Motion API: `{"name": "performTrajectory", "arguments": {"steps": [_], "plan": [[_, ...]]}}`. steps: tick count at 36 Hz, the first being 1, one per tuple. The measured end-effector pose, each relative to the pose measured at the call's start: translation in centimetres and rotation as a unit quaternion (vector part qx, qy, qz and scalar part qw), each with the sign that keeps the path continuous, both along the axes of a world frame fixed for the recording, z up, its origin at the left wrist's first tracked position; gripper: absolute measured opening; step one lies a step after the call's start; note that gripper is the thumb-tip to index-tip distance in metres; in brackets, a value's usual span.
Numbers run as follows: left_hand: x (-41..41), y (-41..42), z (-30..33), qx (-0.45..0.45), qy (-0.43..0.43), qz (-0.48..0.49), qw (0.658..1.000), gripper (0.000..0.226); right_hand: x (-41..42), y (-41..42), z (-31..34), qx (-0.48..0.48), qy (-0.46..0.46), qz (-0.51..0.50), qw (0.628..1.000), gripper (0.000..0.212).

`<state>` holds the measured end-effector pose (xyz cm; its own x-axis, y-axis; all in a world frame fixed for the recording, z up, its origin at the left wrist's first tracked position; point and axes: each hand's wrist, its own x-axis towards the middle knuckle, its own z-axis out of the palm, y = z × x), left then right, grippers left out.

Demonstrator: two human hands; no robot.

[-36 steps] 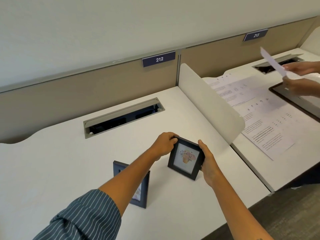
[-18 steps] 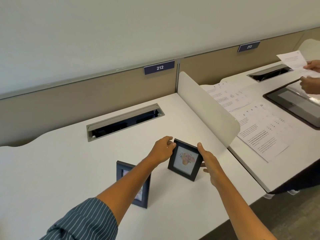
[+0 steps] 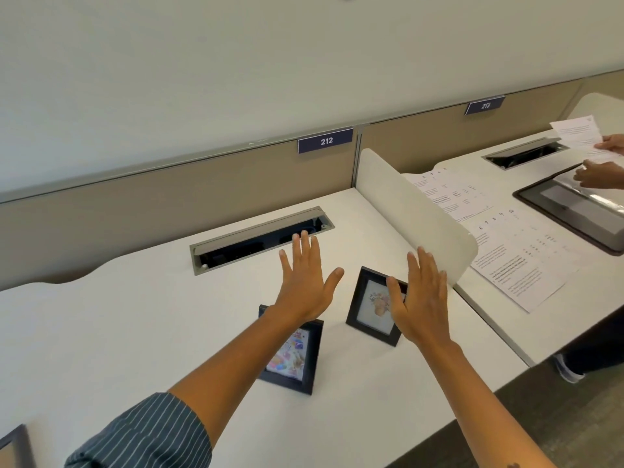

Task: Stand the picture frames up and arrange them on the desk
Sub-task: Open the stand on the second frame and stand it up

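Observation:
Two small black picture frames stand upright on the white desk (image 3: pixel 118 332). The flower picture frame (image 3: pixel 369 307) stands on the right, partly covered by my right hand (image 3: pixel 422 298). My left forearm crosses in front of the colourful picture frame (image 3: pixel 293 358), which stands nearer to me on the left. My left hand (image 3: pixel 305 282) hovers above the desk with fingers spread and straight, holding nothing. My right hand is flat and spread too, raised in front of the flower frame and apart from it. A corner of a third frame (image 3: pixel 13 447) shows at the bottom left edge.
A cable tray slot (image 3: pixel 260 239) is sunk into the desk behind my hands. A white rounded divider (image 3: pixel 415 211) separates the neighbouring desk, where another person's hands (image 3: pixel 597 173) hold paper (image 3: pixel 574 133) over a dark tray (image 3: pixel 574 211) and printed sheets (image 3: pixel 499 244).
Both hands have let go of the flower frame and lifted away with fingers spread. The frame stays standing on its own. The view has tilted a little.

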<state>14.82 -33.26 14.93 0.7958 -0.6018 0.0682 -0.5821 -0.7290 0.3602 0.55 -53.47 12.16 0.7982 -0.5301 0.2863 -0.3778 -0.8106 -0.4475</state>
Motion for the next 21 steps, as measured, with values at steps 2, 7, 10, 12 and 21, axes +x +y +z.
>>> {"name": "performTrajectory", "arguments": {"steps": [2,7,10,12,21], "plan": [[0.2,1.7,0.2,0.009,-0.025,0.008,1.000,0.088,0.4,1.2,0.4,-0.015,-0.007,0.021,1.000,0.071],[0.7,6.4,0.8,0.018,-0.045,0.035,0.998,0.089,1.6,4.2,1.3,-0.023,-0.011,0.064,0.998,0.074],[1.0,9.5,1.1,0.022,-0.048,0.059,0.997,0.089,2.5,6.2,1.7,-0.024,-0.015,0.087,0.996,0.073],[1.0,11.6,1.2,0.025,-0.048,0.075,0.996,0.091,3.1,7.6,2.0,-0.042,-0.014,0.105,0.994,0.072],[0.4,21.0,0.8,0.028,-0.043,0.156,0.986,0.091,6.2,14.8,2.7,-0.067,-0.011,0.188,0.980,0.073]]}}
